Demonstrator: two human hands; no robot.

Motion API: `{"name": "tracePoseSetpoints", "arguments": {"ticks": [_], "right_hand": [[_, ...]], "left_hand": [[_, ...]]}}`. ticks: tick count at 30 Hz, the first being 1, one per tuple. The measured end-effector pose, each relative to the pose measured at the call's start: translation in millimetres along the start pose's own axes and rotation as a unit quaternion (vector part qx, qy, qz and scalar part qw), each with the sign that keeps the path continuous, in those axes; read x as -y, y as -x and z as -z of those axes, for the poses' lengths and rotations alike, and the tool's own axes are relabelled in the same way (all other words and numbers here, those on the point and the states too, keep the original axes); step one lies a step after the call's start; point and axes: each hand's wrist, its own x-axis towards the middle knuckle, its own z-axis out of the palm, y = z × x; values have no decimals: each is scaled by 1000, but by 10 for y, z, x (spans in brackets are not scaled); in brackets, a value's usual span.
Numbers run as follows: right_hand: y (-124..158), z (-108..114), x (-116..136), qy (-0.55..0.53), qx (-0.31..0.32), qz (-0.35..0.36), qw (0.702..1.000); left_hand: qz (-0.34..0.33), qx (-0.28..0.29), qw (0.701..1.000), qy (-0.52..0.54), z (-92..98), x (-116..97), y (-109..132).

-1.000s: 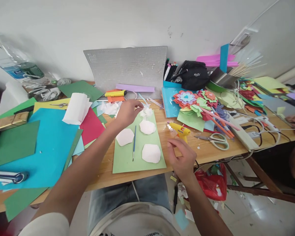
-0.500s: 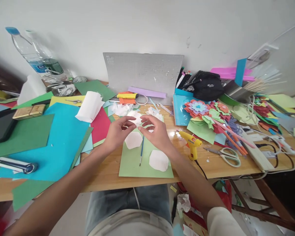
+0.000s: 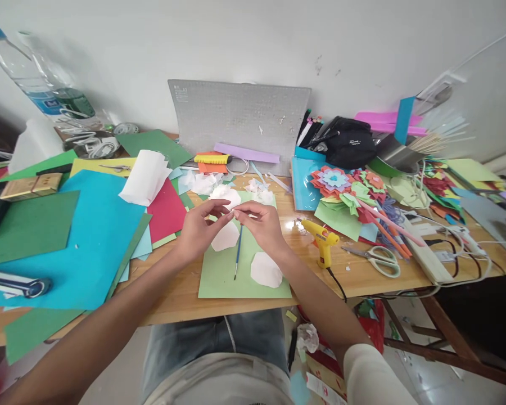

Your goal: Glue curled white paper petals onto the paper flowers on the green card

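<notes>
My left hand [image 3: 200, 228] and my right hand [image 3: 261, 225] meet above a light green sheet [image 3: 227, 278], fingertips pinched together on a tiny white bit I cannot make out. Under them lie white paper cut-outs: one [image 3: 225, 239] below my left hand, one [image 3: 265, 270] nearer me, one [image 3: 225, 195] at the sheet's far end. A thin blue paintbrush [image 3: 237, 256] lies on the green sheet between the cut-outs.
A yellow glue gun [image 3: 322, 242] and scissors [image 3: 377, 260] lie to the right. Paper flowers [image 3: 335, 180], a black pouch [image 3: 348, 140] and cables crowd the far right. Large blue [image 3: 76, 236], red and green sheets cover the left. A grey cutting mat [image 3: 238, 118] leans on the wall.
My right hand came from beside the glue gun to meet my left hand over the green sheet. Both hands then drew slightly nearer, pinching together.
</notes>
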Motion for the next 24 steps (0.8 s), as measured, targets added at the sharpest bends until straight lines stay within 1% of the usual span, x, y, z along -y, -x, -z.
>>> {"name": "tracePoseSetpoints", "arguments": {"ticks": [2,5,8,10,13,16,18,20,24], "right_hand": [[1,-9,-24,-43,2,-35,998],[9,-20,-35,-72,3,-69,995],[11,-3,-10,-78,9,-87,993],[3,25,14,-86,25,-101,991],[-18,77,28,-89,53,-122,987],[-36,113,-8,-42,81,-102,991],[-40,119,-46,-20,88,-82,992],[-36,109,-73,-25,73,-78,994],[1,39,-59,-67,11,-93,993]], "left_hand": [[16,14,1000,22,1,-11,-2],[46,34,997,59,15,-17,-13],[69,29,995,71,29,-22,-22],[72,28,995,66,35,-29,-21],[60,46,996,43,36,-32,-11],[43,65,997,-1,35,-16,-2],[35,77,996,-26,38,-10,0],[39,90,995,-19,47,-21,-2],[94,114,987,67,62,-74,-1]]}}
